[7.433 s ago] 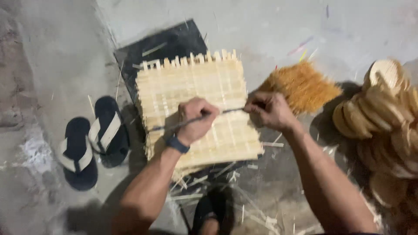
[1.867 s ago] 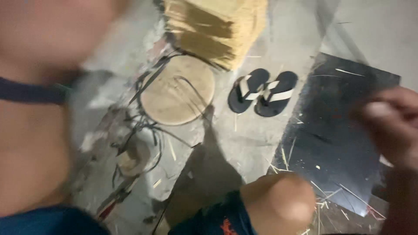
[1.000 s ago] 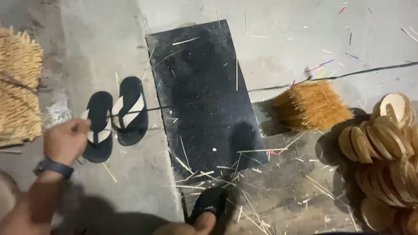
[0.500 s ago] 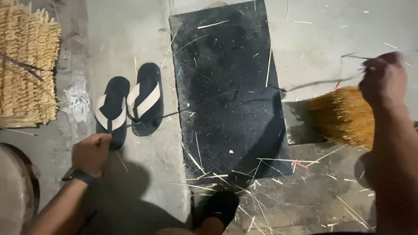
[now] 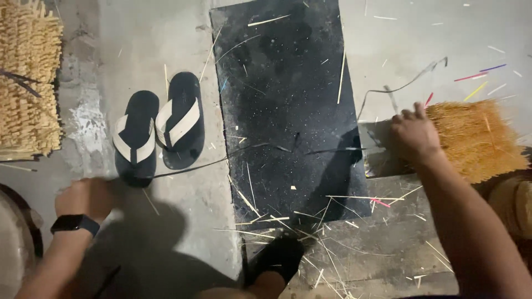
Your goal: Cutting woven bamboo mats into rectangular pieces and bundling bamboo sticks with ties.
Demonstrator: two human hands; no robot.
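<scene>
My left hand (image 5: 83, 196), with a black watch (image 5: 75, 223) on its wrist, is closed in a fist on the concrete just below a pair of black flip-flops (image 5: 158, 130). It grips the end of a thin dark wire (image 5: 221, 160) that runs rightward across a black rubber mat (image 5: 288, 99). My right hand (image 5: 413, 135) lies palm down on the left end of a bundle of thin yellow sticks (image 5: 476, 138), fingers curled. Whether it grips anything is unclear. A further stretch of dark wire (image 5: 410, 83) curves away just above that hand.
Woven stick mats (image 5: 27, 83) are stacked at the far left. A round woven disc (image 5: 11, 243) shows at the bottom left, and round tan pieces (image 5: 515, 205) at the right edge. My sandalled foot (image 5: 280, 260) rests at the mat's near end among loose sticks (image 5: 354, 199).
My right hand has dropped from holding the wire in the air down onto the end of the stick bundle. The left hand stays fisted on the wire by the flip-flops.
</scene>
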